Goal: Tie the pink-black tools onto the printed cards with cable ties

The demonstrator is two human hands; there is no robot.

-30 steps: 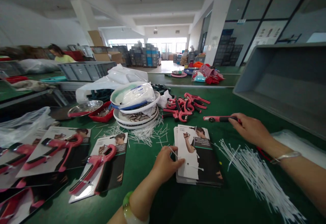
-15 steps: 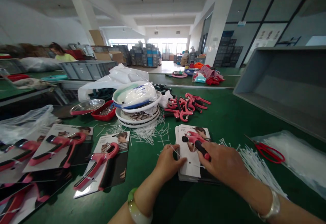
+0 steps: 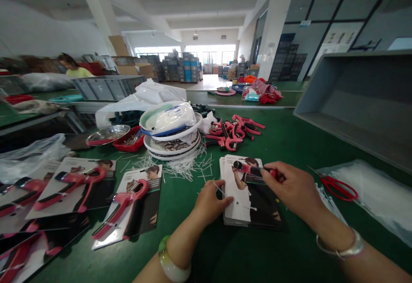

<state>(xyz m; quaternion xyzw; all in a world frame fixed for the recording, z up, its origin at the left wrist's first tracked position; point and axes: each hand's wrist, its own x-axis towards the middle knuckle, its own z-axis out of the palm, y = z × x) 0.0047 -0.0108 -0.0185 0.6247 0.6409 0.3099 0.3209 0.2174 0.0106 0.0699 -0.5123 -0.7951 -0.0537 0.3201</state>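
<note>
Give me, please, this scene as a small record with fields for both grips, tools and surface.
Left grip: on the left edge of the card stack, white tie at its fingers
Right grip: holds a pink-and-black tool over the card stack; contact unclear
Tool pile: beyond the card stack
Carded tools: at left, lying on printed cards
Scissors: red-handled, at right by a plastic bag
Surface: green table

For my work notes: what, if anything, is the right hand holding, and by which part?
The right hand holds a pink hand grip strengthener, by its handle.
</note>
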